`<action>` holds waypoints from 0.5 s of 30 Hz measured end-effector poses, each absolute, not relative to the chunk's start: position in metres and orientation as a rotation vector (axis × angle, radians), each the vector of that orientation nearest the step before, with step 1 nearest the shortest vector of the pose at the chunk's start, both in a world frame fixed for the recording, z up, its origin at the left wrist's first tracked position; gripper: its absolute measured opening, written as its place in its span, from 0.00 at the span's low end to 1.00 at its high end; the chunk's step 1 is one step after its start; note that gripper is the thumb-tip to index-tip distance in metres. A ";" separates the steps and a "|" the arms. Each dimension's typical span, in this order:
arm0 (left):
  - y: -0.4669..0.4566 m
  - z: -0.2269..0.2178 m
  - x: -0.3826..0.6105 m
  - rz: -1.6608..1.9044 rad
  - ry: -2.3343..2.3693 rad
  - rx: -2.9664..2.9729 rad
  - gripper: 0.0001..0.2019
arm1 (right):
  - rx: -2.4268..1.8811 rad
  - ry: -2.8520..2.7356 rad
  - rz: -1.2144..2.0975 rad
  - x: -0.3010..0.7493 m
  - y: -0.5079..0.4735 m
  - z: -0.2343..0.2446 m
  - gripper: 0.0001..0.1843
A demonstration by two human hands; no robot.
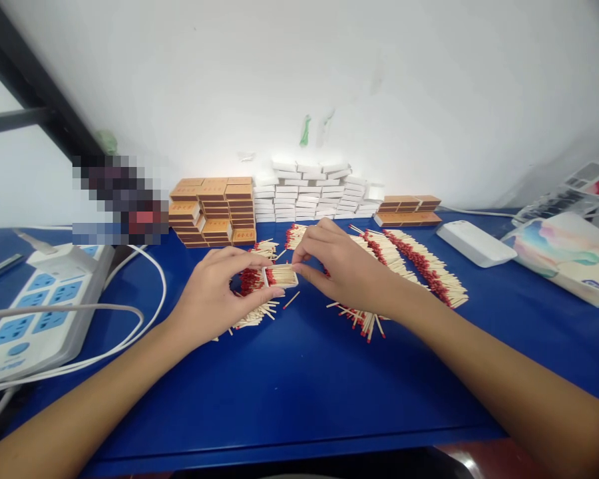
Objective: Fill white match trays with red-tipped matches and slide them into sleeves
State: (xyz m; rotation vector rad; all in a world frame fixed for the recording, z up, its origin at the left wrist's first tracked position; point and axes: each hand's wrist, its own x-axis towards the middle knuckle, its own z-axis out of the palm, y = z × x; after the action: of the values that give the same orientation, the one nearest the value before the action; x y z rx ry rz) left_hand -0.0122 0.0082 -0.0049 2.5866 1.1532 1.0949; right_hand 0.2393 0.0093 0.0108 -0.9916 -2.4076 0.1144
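Observation:
A small white matchbox tray filled with red-tipped matches is held between both hands above the blue table. My left hand grips its left side with thumb and fingers. My right hand pinches the tray's right end, fingers curled. Loose matches lie under my left hand. A long heap of matches stretches to the right behind my right hand.
Brown matchbox sleeves are stacked at the back left, white inner trays at the back centre, more brown sleeves to their right. A power strip with cables lies left. A white flat box and a colourful pouch lie right.

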 end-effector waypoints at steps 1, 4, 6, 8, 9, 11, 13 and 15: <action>0.008 -0.005 -0.012 1.097 1.146 2.588 0.17 | -0.991 -2.414 0.115 0.238 0.009 0.011 0.08; 0.007 -0.006 -0.011 1.103 1.121 2.583 0.17 | -1.000 -2.436 0.125 0.234 0.008 0.011 0.10; 0.007 -0.006 -0.011 1.107 1.104 2.575 0.17 | -1.011 -2.446 0.128 0.232 0.006 0.012 0.10; 0.006 -0.006 -0.011 1.112 1.097 2.569 0.16 | -1.010 -2.445 0.132 0.230 0.005 0.012 0.09; 0.006 -0.006 -0.011 1.116 1.099 2.568 0.16 | -1.004 -2.437 0.134 0.230 0.004 0.013 0.08; 0.006 -0.005 -0.011 1.117 1.119 2.569 0.17 | -0.987 -2.407 0.140 0.230 0.003 0.013 0.07; 0.007 -0.005 -0.011 1.110 1.139 2.569 0.17 | -0.963 -2.376 0.162 0.229 0.003 0.014 0.06; 0.007 -0.005 -0.012 1.095 1.145 2.567 0.17 | -0.943 -2.358 0.186 0.228 0.002 0.014 0.05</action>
State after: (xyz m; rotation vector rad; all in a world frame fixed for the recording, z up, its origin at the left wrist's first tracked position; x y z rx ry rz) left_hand -0.0119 0.0071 -0.0047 2.5671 1.1451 1.0947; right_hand 0.2282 0.0015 0.0140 -0.9434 -2.3577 0.1863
